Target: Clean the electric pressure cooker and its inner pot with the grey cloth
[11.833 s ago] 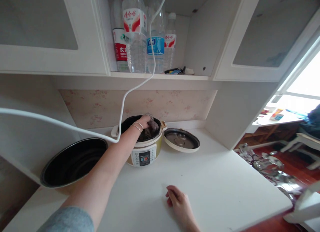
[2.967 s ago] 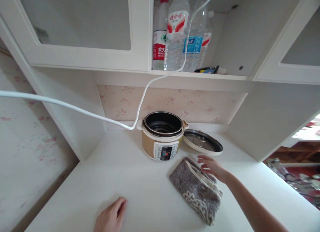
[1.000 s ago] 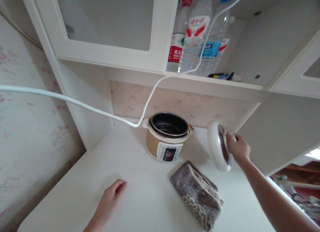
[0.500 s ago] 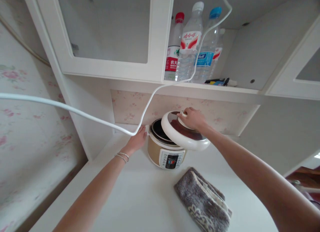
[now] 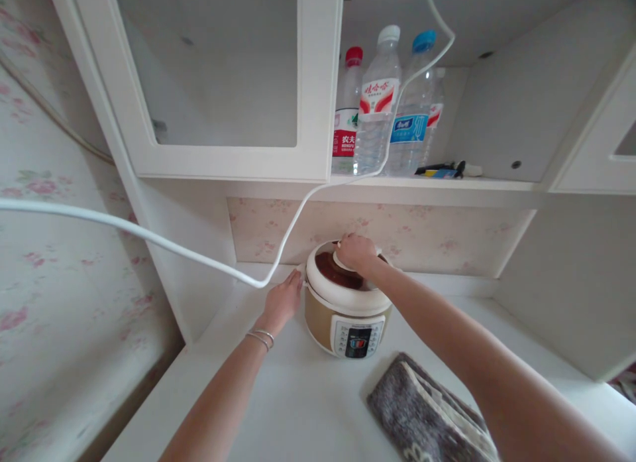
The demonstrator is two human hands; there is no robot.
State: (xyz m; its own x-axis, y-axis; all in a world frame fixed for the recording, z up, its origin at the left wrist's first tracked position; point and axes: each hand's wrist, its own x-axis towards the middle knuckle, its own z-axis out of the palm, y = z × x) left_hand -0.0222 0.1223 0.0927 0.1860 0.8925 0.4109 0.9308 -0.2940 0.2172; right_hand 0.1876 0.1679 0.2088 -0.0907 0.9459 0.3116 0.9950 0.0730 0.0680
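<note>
An electric pressure cooker (image 5: 318,318) with a gold body and a button panel stands on the white counter. Its white and brown lid (image 5: 325,284) sits over the pot's top, and the inner pot is out of sight beneath it. My right hand (image 5: 356,252) is closed around the knob on the lid. At the cooker's left side, my left hand (image 5: 284,296) has its fingers at the small side handle, which they mostly cover. A folded grey towel (image 5: 422,409) lies in front of the cooker, partly behind my right forearm.
Above the counter, a cabinet shelf (image 5: 447,181) holds several plastic bottles (image 5: 378,104) and small items. A white cable (image 5: 199,258) hangs across the view, in front of the cabinet and near my left hand. A floral wall panel (image 5: 278,227) is behind the cooker.
My right hand has brought the lid left and down, from tilted over the cooker's right side to covering its opening. My left hand stays at the side handle.
</note>
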